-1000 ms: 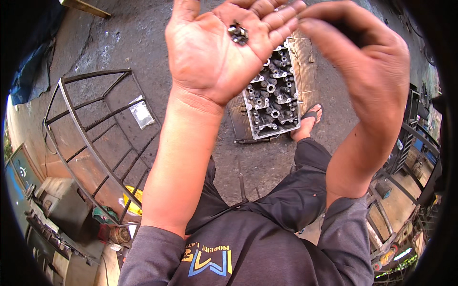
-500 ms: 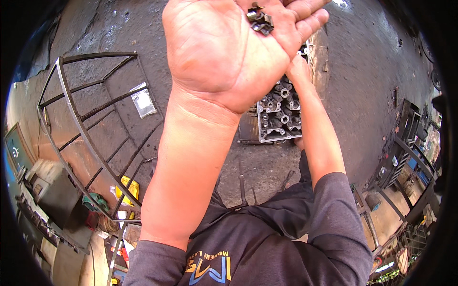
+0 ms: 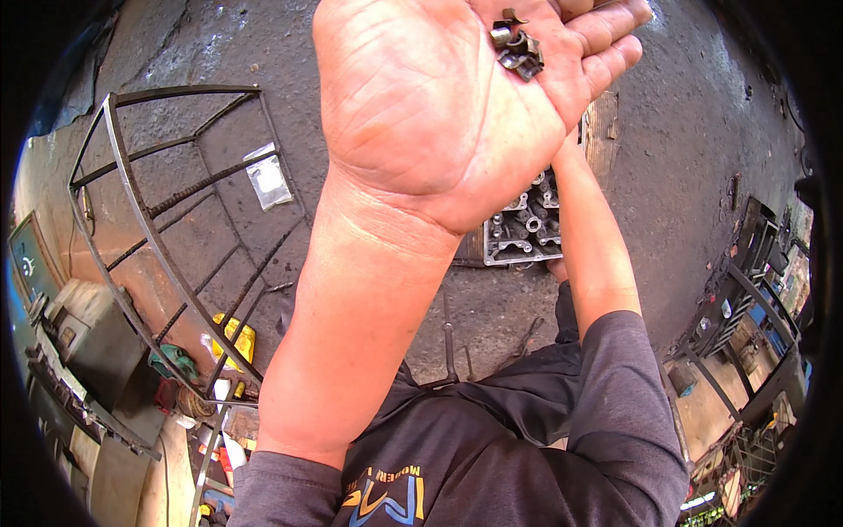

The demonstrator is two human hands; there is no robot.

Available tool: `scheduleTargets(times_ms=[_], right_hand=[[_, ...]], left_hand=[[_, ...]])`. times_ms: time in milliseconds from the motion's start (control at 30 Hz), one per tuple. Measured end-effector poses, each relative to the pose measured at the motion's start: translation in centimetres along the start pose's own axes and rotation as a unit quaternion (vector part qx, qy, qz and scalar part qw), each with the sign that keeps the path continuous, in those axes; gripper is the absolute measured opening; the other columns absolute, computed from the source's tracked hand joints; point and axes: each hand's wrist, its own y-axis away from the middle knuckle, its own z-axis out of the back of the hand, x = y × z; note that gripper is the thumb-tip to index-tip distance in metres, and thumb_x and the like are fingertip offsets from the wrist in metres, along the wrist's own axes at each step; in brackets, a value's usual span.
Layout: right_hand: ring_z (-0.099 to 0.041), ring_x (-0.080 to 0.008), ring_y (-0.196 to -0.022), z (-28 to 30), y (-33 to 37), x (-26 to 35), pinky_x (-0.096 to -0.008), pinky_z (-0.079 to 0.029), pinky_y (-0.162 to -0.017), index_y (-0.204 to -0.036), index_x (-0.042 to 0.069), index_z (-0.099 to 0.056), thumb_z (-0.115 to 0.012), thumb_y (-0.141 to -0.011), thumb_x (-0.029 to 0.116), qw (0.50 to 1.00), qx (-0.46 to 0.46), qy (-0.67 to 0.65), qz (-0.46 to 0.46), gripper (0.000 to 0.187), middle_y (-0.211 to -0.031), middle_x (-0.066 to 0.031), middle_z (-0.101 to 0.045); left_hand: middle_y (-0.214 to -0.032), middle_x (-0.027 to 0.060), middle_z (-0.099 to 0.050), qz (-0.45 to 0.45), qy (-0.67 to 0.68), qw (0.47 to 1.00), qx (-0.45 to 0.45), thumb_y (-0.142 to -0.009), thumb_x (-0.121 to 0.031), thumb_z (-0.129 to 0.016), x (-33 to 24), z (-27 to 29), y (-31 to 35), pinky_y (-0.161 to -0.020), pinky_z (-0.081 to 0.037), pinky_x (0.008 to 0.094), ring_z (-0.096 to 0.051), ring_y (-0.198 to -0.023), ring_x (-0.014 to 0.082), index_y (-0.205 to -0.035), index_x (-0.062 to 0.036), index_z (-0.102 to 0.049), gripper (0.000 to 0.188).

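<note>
A: Where are the small, curved, dark metal pieces [image 3: 522, 53]?

B: In a loose heap on the bare left hand [image 3: 439, 105], near the base of the fingers. The palm faces up and nothing is clasped; the pieces simply rest there.

A: Then a tilt could spill them?

B: I'd say so. Better to cup the palm slightly, hold it level and lift one piece at a time.

A: And the right hand?

B: Hidden behind the left, so I cannot tell whether it grips anything. Only the bare right forearm [image 3: 601, 228] shows, reaching past the grey metal rectangular casting with a pale rim and round posts [image 3: 532, 225].

A: Anything to improve there?

B: The raised palm covers much of that casting from this view. Shifting it aside would probably give a clearer sight of the fingers at work.

A: What lies farther out?

B: A worn brown wooden board [image 3: 600, 136] beside the casting, and well to the left a dark metal barred frame [image 3: 211, 182]. A dropped piece might be hard to spot on the dark, rough ground [image 3: 685, 167].
</note>
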Motion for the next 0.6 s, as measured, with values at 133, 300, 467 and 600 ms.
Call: scheduleTargets(times_ms=[133,300,467,600], right_hand=[[-0.068,-0.0432,-0.115,0.0,-0.1,0.4,-0.0514,-0.053,-0.100,-0.110,0.007,-0.077,-0.060,-0.089,0.022,1.000,0.007,0.005,-0.018,0.032,-0.118,-0.0240,-0.073],[-0.068,-0.0415,-0.114,0.2,-0.2,0.1,-0.0502,-0.053,-0.100,-0.110,0.007,-0.078,-0.065,-0.088,0.024,1.000,0.004,0.007,-0.013,0.031,-0.117,-0.0236,-0.073],[-0.069,-0.0393,-0.112,1.1,0.0,-1.1,-0.0488,-0.054,-0.098,-0.109,0.009,-0.079,-0.073,-0.088,0.029,0.999,0.019,-0.032,-0.001,0.029,-0.113,-0.0231,-0.074],[-0.070,-0.0399,-0.110,1.0,-0.1,-1.8,-0.0481,-0.054,-0.097,-0.107,0.009,-0.079,-0.073,-0.089,0.030,0.997,-0.035,-0.067,0.013,0.029,-0.111,-0.0231,-0.074]], left_hand=[[-0.158,0.0301,-0.037,-0.001,0.001,1.000,-0.002,-0.101,-0.062,-0.045,0.1,0.2,0.1,-0.125,-0.027,0.0533,-0.029,-0.151,0.0435,-0.149,0.0086,-0.040,0.085],[-0.157,0.0300,-0.039,0.000,0.003,1.000,-0.003,-0.101,-0.064,-0.044,0.2,0.3,-0.1,-0.124,-0.028,0.0529,-0.031,-0.150,0.0432,-0.150,0.0076,-0.041,0.087],[-0.156,0.0299,-0.040,0.002,0.004,1.000,-0.001,-0.100,-0.066,-0.043,0.4,-0.1,-0.3,-0.124,-0.029,0.0524,-0.033,-0.149,0.0430,-0.150,0.0067,-0.042,0.088],[-0.156,0.0298,-0.041,0.004,0.005,1.000,-0.001,-0.100,-0.068,-0.043,0.5,0.0,-0.5,-0.123,-0.030,0.0521,-0.034,-0.149,0.0428,-0.150,0.0059,-0.043,0.089]])
